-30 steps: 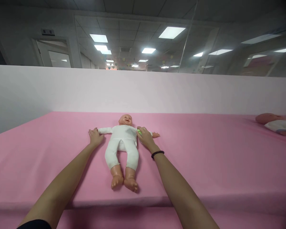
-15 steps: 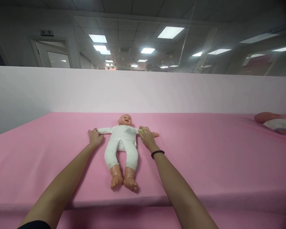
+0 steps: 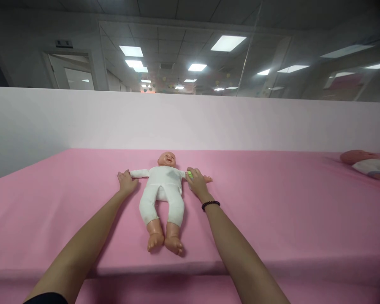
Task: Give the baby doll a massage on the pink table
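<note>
A baby doll in a white cloth suit lies on its back, head away from me, arms spread and bare feet toward me. My left hand is closed over the end of the doll's arm on the left, hiding the doll's hand there. At the other arm, my right hand has its fingers closed on a small bright green object, pressed against the sleeve. Most of that object is covered by my fingers. The doll's hand sticks out beyond my right hand.
The doll rests on a pink padded surface, whose front edge runs below its feet. Behind it stands a low white wall with glass above. A second doll lies at the far right.
Both hands keep their places on the doll's arms. The whole view has shifted very slightly; nothing was taken hold of or let go.
</note>
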A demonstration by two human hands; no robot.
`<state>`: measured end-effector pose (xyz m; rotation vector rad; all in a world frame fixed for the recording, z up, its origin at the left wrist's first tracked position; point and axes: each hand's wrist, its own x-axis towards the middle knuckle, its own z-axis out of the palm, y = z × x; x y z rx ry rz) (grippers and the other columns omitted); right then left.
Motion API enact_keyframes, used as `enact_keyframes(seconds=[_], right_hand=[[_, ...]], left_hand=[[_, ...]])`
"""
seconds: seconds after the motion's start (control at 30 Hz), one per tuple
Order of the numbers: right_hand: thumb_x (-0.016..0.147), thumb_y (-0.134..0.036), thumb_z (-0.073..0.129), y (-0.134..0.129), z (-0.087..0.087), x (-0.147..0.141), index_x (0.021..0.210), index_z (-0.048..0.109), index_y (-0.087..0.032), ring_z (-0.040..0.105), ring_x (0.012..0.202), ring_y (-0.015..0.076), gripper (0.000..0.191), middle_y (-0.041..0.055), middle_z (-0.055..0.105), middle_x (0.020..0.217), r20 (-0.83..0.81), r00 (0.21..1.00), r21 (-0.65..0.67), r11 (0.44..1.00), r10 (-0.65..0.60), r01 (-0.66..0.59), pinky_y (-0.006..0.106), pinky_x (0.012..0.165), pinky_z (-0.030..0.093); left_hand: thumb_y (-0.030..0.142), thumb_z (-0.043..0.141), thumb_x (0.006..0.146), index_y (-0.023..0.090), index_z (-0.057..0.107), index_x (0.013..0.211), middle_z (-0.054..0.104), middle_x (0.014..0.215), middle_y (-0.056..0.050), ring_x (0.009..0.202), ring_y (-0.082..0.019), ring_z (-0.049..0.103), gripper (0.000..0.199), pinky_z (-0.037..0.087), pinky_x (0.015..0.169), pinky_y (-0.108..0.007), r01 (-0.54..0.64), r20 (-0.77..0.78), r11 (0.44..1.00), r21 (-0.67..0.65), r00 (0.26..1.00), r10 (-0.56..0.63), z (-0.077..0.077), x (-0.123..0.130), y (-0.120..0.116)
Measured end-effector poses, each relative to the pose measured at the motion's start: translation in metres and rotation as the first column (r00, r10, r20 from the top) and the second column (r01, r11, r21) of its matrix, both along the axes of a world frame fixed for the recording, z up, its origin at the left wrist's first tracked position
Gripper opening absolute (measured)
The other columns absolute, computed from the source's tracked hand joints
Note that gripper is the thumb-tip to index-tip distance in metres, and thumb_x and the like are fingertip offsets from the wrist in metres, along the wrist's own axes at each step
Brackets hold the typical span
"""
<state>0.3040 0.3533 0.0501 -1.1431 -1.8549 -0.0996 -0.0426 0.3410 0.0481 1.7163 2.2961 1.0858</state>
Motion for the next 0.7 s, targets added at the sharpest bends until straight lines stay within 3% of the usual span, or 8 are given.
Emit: enact_keyframes(seconds=[0.17, 0.33, 0.5, 0.57, 0.63, 0.7], right_hand=[[0.094, -0.036, 0.05, -0.003, 0.0, -0.002, 0.123, 0.061, -0.021, 0.061, 0.091, 0.0249, 0.034, 0.0098, 0.061, 0.112, -0.019, 0.992, -0.082, 0.989, -0.124, 0.122, 0.041, 0.084, 0.047], [0.09, -0.028, 0.048, -0.005, 0.003, -0.008, 0.131, 0.057, -0.021, 0.062, 0.103, 0.0273, 0.042, 0.0112, 0.06, 0.121, -0.069, 0.993, -0.111, 0.99, -0.098, 0.09, 0.042, 0.089, 0.048], [0.088, -0.034, 0.055, -0.006, 0.007, -0.013, 0.121, 0.058, -0.021, 0.061, 0.101, 0.0275, 0.036, 0.0108, 0.06, 0.119, -0.134, 0.986, -0.094, 0.992, -0.098, 0.086, 0.042, 0.088, 0.049], [0.085, -0.034, 0.058, -0.007, 0.008, -0.013, 0.114, 0.058, -0.021, 0.061, 0.095, 0.0263, 0.031, 0.0094, 0.06, 0.113, -0.147, 0.983, -0.087, 0.991, -0.11, 0.098, 0.04, 0.082, 0.049], [0.083, -0.031, 0.059, -0.007, 0.009, -0.013, 0.108, 0.057, -0.021, 0.06, 0.09, 0.0249, 0.027, 0.008, 0.06, 0.108, -0.158, 0.981, -0.072, 0.992, -0.113, 0.102, 0.038, 0.079, 0.048], [0.081, -0.03, 0.059, -0.007, 0.009, -0.013, 0.103, 0.056, -0.021, 0.059, 0.087, 0.0236, 0.024, 0.0067, 0.06, 0.104, -0.159, 0.981, -0.067, 0.993, -0.111, 0.102, 0.036, 0.077, 0.047]], left_hand=[[0.03, 0.063, 0.071, 0.005, 0.035, 0.14, 0.034, 0.152, -0.033, 0.152, -0.045, 0.013, 0.078, 0.018, 0.12, -0.06, -0.016, -0.052, 0.999, -0.048, 0.999, 0.013, 0.001, 0.0, 0.001], [0.033, 0.06, 0.076, 0.003, 0.036, 0.14, 0.024, 0.155, -0.038, 0.152, -0.049, 0.009, 0.075, 0.014, 0.12, -0.061, -0.058, -0.114, 0.992, -0.115, 0.993, 0.045, 0.001, 0.003, -0.001], [0.035, 0.063, 0.077, 0.001, 0.03, 0.147, 0.011, 0.16, -0.038, 0.152, -0.049, -0.002, 0.084, 0.003, 0.12, -0.063, -0.076, -0.105, 0.989, -0.13, 0.993, 0.063, 0.005, 0.008, -0.005], [0.035, 0.064, 0.076, 0.004, 0.029, 0.149, 0.012, 0.162, -0.034, 0.152, -0.049, -0.002, 0.086, 0.004, 0.12, -0.063, -0.073, -0.004, 0.995, -0.067, 0.997, 0.072, 0.015, 0.015, -0.006], [0.035, 0.062, 0.079, 0.011, 0.032, 0.149, 0.022, 0.162, -0.025, 0.153, -0.045, 0.008, 0.08, 0.014, 0.121, -0.06, -0.022, 0.204, 0.999, 0.04, 0.979, 0.013, 0.03, 0.029, -0.008], [0.036, 0.057, 0.083, 0.02, 0.037, 0.146, 0.035, 0.158, -0.015, 0.15, -0.037, 0.027, 0.067, 0.029, 0.118, -0.051, 0.084, 0.48, 0.982, 0.169, 0.863, -0.157, 0.049, 0.051, -0.009]])
